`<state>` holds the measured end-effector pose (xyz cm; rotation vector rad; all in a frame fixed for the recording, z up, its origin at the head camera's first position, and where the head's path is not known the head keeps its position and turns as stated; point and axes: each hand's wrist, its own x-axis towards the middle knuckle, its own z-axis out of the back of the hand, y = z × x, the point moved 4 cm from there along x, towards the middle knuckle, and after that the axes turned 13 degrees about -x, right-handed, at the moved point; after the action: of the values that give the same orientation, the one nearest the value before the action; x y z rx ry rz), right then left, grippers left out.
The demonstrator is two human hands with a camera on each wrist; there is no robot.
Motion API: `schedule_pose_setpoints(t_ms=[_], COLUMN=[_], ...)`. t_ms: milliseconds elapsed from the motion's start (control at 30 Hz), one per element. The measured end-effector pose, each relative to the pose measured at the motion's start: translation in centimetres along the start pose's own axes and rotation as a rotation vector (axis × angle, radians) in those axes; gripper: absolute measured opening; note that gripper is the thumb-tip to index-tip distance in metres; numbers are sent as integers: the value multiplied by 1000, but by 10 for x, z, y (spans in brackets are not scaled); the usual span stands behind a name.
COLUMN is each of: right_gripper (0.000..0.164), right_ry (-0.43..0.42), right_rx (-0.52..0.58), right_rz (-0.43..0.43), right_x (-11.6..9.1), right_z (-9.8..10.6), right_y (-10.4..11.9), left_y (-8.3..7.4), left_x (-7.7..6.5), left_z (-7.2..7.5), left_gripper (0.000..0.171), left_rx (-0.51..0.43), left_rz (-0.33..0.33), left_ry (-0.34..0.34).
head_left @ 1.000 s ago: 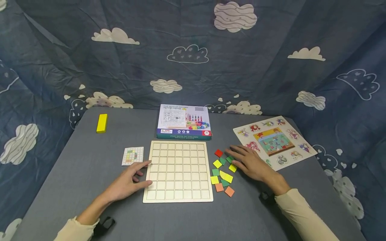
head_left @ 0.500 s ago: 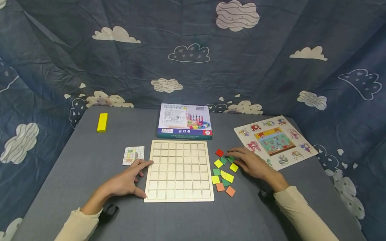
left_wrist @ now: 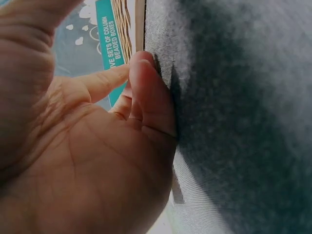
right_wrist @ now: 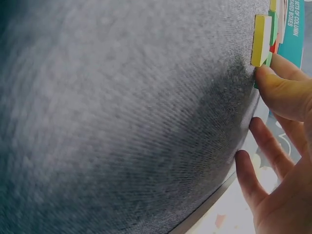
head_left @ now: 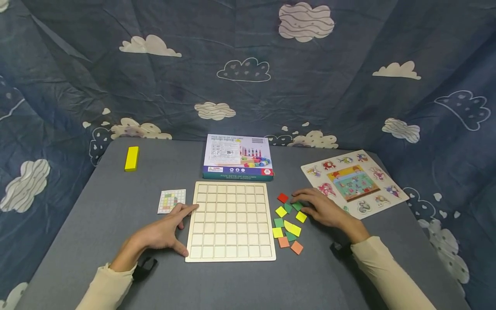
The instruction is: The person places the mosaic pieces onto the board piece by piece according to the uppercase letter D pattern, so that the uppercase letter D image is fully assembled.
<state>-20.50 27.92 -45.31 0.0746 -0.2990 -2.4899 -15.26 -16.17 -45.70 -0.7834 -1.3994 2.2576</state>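
A pale wooden grid board (head_left: 231,221) lies flat on the table. My left hand (head_left: 160,232) rests at its left side, index fingertip on the upper edge and thumb against the lower corner, spread wide apart; the left wrist view shows the hand close up beside the board's edge. To the board's right lie several small coloured tiles: red (head_left: 283,198), yellow (head_left: 301,216), orange (head_left: 296,247) and green. Over the pile's far right, my right hand (head_left: 325,211) pinches a green tile (head_left: 297,206) between thumb and index finger. The tile is partly hidden by the fingers.
A small printed pattern card (head_left: 172,201) lies left of the board. Behind the board is a boxed toy set (head_left: 237,157). A picture puzzle board (head_left: 354,183) sits at the right, a yellow block (head_left: 131,159) at the far left. A patterned cloth hangs behind.
My left thumb has moved down to the board's lower left corner, widening its spread from the index finger. My right index finger has come down to the green tile.
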Motion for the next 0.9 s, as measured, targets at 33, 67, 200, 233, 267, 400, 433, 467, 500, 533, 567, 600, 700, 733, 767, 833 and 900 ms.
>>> schedule_pose_setpoints(t_ms=[33, 67, 200, 233, 267, 400, 433, 467, 500, 533, 567, 600, 700, 733, 767, 833, 900], right_gripper=[35, 35, 33, 32, 32, 30, 29, 28, 27, 27, 26, 25, 25, 24, 24, 24, 24], right_ry=[1, 2, 12, 14, 17, 25, 27, 29, 30, 30, 35, 39, 45, 46, 46, 39, 35], right_rx=[7, 9, 19, 21, 21, 16, 12, 5, -2, -12, -17, -22, -27, -28, -31, -34, -35], right_rz=[3, 7, 10, 9, 6, -1, -5, -10, -12, -15, -19, -22, -28, -31, -28, -27, -27], right_x=[0, 0, 1, 1, 1, 2, 2, 3, 3, 3, 4, 4, 5, 5, 5, 4, 4], right_z=[0, 0, -1, -1, -1, 0, 0, 1, 1, 1, 2, 2, 2, 2, 2, 1, 1], right_y=[0, 0, 1, 1, 0, 0, 0, 0, 1, 1, 1, 0, 0, 0, 0, 0, 1], left_y=[0, 1, 1, 0, 0, -1, -1, -1, -2, -1, -1, -1, -1, -1, 0, 0, 1], left_x=[0, 0, -1, -1, -1, 0, 0, 1, 1, 1, 2, 2, 3, 3, 3, 3, 3], left_z=[0, 0, 0, 0, 0, 1, 1, 1, 1, 2, 2, 2, 2, 2, 2, 1, 1], left_gripper=[122, 122, 123, 123, 123, 122, 122, 122, 123, 123, 123, 123, 123, 123, 123, 124, 124], left_rx=[-1, -2, 3, 1, 2, 4, 6, 7, 6, 7, 9, 9, 3, 3, 1, -3, -1], left_rz=[2, 3, -8, -12, -14, -13, -12, -12, -12, -12, -12, -11, -7, -4, 1, 7, 11], left_ry=[1, 2, 1, 4, 6, 19, 23, 25, 27, 27, 28, 28, 23, 23, 23, 24, 27])
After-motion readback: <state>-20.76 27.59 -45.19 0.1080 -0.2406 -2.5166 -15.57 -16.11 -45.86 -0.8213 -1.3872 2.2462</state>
